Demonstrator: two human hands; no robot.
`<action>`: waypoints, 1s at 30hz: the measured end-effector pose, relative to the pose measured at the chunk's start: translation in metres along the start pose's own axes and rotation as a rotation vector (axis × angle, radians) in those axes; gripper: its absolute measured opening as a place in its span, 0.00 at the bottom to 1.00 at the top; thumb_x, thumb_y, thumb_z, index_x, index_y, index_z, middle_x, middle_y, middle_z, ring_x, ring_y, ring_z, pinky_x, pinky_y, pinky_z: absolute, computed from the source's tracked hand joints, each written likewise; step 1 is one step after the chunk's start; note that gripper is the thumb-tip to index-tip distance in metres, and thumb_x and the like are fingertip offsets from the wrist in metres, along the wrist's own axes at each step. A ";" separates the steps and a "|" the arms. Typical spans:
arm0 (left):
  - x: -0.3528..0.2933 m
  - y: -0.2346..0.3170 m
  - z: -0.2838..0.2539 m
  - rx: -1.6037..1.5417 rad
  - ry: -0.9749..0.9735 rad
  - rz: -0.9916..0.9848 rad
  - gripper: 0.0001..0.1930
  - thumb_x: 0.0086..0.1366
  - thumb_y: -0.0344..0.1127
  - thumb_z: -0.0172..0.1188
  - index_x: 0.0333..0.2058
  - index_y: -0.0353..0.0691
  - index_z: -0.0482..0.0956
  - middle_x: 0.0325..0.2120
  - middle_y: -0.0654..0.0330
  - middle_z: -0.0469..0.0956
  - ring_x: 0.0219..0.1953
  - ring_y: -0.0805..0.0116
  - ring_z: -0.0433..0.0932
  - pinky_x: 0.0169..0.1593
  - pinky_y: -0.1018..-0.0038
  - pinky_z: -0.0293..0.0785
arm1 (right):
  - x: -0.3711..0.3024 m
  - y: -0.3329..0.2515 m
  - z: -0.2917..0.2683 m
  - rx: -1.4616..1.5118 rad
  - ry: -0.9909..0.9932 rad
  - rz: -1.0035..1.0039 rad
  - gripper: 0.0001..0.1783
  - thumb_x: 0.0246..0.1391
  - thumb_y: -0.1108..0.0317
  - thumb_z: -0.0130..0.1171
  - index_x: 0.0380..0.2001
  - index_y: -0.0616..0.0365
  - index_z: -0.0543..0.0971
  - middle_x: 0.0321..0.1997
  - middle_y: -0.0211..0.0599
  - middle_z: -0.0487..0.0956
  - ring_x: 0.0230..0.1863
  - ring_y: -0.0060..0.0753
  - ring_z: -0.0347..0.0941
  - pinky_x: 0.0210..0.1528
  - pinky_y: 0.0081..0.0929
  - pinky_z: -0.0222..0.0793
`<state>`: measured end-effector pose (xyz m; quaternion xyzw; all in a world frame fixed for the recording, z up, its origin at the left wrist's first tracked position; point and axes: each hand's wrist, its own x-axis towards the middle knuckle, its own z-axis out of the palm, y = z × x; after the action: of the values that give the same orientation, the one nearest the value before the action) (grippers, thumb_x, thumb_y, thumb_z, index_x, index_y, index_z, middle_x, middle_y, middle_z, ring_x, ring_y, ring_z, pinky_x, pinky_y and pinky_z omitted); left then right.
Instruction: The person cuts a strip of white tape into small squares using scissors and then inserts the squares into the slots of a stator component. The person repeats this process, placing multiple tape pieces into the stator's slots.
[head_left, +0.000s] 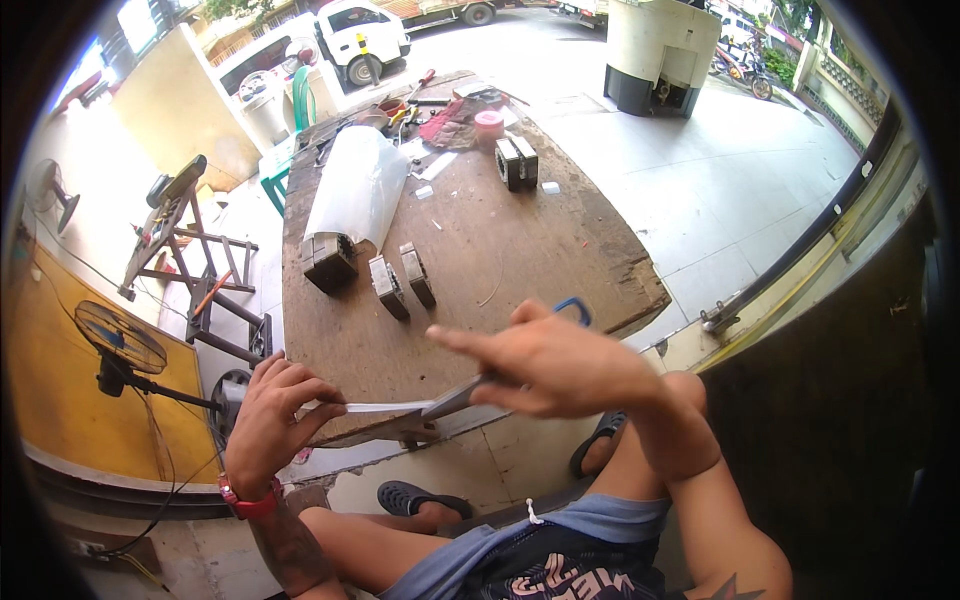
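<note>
Where the table point(375, 424) ends, the left grip point(272, 418) pinches a strip point(385, 407).

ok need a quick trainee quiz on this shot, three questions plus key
1. Which hand pinches the white strip?
2. True or false: on the wooden table, the pink container stands farther from the camera than the two slim blocks.
3. Fill in: the right hand holds scissors with a ____ handle.

Key: 1. the left hand; 2. true; 3. blue.
</note>
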<state>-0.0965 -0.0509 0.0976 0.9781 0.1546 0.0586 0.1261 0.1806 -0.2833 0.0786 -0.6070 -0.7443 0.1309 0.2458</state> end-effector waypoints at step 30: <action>0.022 0.044 0.165 -1.252 0.362 -0.278 0.13 0.80 0.43 0.57 0.41 0.39 0.80 0.28 0.70 0.77 0.29 0.85 0.70 0.31 0.83 0.65 | 0.041 0.034 0.102 1.467 -0.027 0.435 0.26 0.72 0.62 0.61 0.67 0.64 0.74 0.50 0.35 0.83 0.47 0.23 0.78 0.49 0.25 0.78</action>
<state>-0.0380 -0.1219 -0.0474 0.6658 0.2350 0.2839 0.6488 0.1501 -0.2249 -0.0161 -0.4195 -0.3336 0.6445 0.5453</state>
